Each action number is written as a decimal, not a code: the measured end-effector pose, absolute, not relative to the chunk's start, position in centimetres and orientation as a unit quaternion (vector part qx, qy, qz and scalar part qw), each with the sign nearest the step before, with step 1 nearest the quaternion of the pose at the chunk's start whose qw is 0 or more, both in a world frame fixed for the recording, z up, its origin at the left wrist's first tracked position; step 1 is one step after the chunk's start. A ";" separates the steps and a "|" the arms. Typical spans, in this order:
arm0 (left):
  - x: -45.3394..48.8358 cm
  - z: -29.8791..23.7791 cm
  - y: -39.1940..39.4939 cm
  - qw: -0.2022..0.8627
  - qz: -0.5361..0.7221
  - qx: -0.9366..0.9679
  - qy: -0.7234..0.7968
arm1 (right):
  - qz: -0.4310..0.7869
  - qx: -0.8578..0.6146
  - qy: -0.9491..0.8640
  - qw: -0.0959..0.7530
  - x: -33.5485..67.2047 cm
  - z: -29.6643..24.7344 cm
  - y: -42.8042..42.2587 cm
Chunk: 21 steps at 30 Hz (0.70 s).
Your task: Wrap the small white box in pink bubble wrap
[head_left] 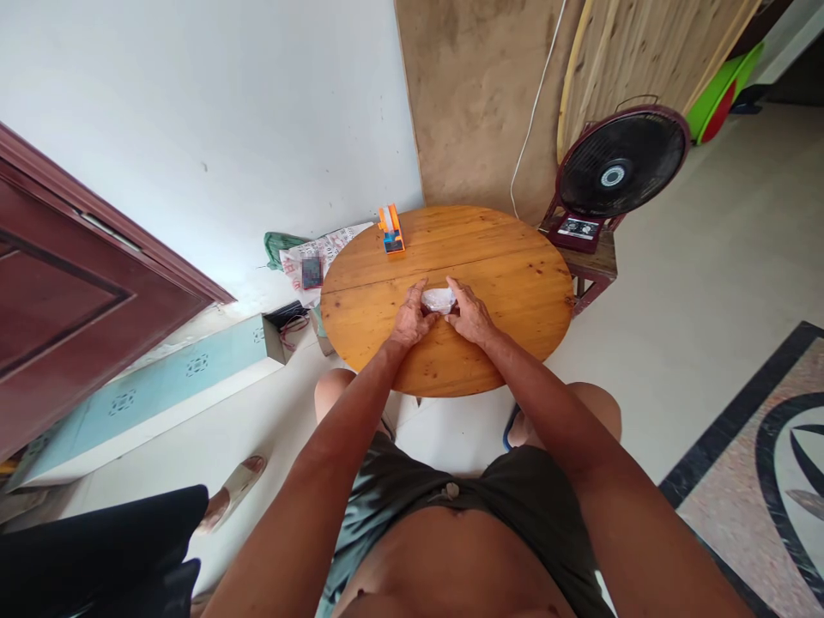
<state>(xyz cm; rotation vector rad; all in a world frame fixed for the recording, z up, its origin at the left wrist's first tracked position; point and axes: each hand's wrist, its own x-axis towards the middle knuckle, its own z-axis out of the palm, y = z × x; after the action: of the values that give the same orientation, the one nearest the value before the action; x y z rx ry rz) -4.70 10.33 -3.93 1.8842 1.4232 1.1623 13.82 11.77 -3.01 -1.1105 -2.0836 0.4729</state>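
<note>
On the round wooden table (360,330) lies a small whitish bundle that looks like crumpled clear plastic (439,300); what is inside it, if anything, I cannot make out. My left hand (412,319) closes on its left end, with fingers curved around it and thumb at the near side. From the right, my right hand (470,316) holds the other end in the same way. Farther back on the tabletop stands an orange and blue tape dispenser (391,230), apart from both hands.
A dark red fan (614,176) stands on a wooden stool (596,262) at the right. Against the wall on the left are a printed sack (299,266) and a long light-blue panel (193,367). Another person's sandalled foot (235,493) shows at lower left.
</note>
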 end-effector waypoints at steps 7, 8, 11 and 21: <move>-5.0 -4.1 10.4 0.297 0.447 0.693 0.482 | 0.197 -0.412 -0.808 0.373 14.0 -3.2 12.0; -5.1 -4.2 10.4 0.298 0.446 0.696 0.477 | 0.197 -0.408 -0.809 0.374 14.0 -3.2 12.0; -5.2 -4.6 10.7 0.288 0.441 0.706 0.474 | 0.198 -0.405 -0.806 0.382 14.0 -3.6 12.2; -5.3 -5.0 10.9 0.252 0.429 0.708 0.500 | 0.165 -0.419 -0.803 0.390 13.8 -4.1 12.5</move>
<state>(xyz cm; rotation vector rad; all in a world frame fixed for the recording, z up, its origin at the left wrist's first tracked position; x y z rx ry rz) -5.27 10.94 -5.02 1.9263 1.3602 1.1671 13.80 12.48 -4.07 -1.0656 -2.0424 0.4184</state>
